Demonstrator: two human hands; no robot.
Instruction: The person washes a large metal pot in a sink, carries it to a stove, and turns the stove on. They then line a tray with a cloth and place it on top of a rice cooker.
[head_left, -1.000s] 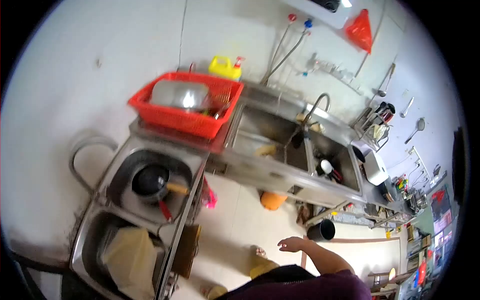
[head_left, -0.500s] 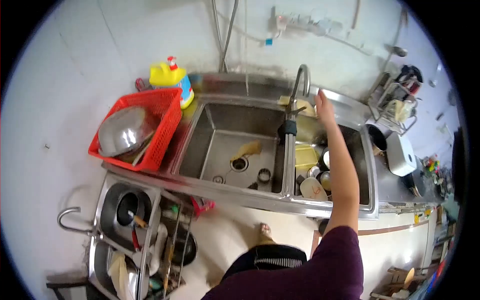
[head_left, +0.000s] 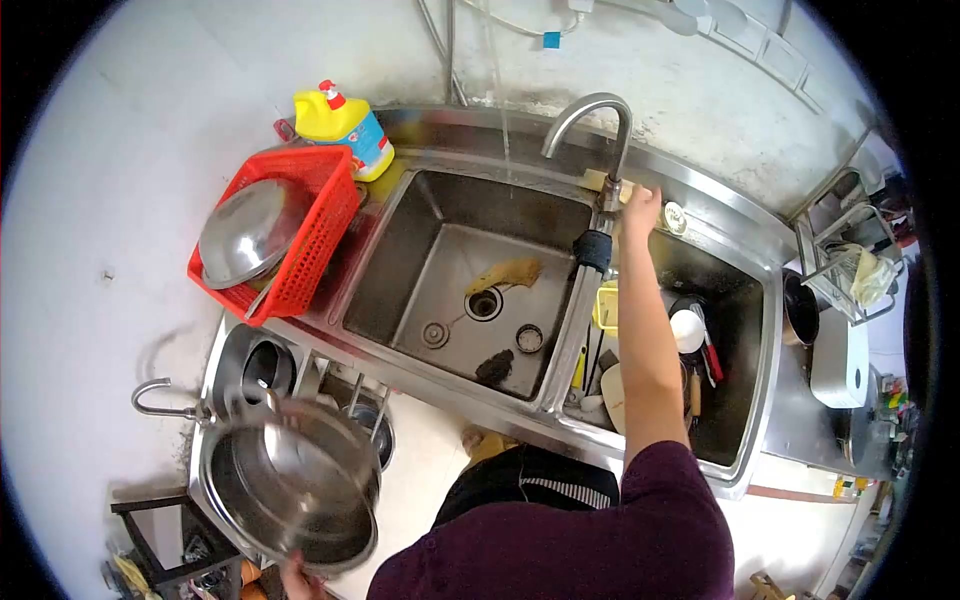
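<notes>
Since half a second ago, the right hand (head_left: 642, 210) has dropped to the foot of the tap (head_left: 624, 140), and a steel basin (head_left: 315, 500) has come into view with the left hand (head_left: 300, 582) at its rim. Taking the large sink (head_left: 430, 270) as the dial: tap at one o'clock, right hand at two, basin between seven and eight, left hand at seven. Left fingers closed on the basin's edge; right fingers bent close by the tap, whether gripping or merely touching I cannot tell. Step in hand, by my reading: a reach to the tap, basin carried alongside. Next move would call for a firm rim hold, the basin being wide and, I judge, slippery. Basin round, shiny, smeared by motion; tap a smooth bent metal pipe; sink boxy, dull steel, a limp yellowish scrap (head_left: 510, 272), perhaps cloth, by the drain (head_left: 484, 304). Between nine and ten, a red basket (head_left: 325, 230), perforated plastic, bearing a domed, mirror-bright bowl (head_left: 248, 235). Yellow jug (head_left: 340, 125), glossy, nearer eleven.
</notes>
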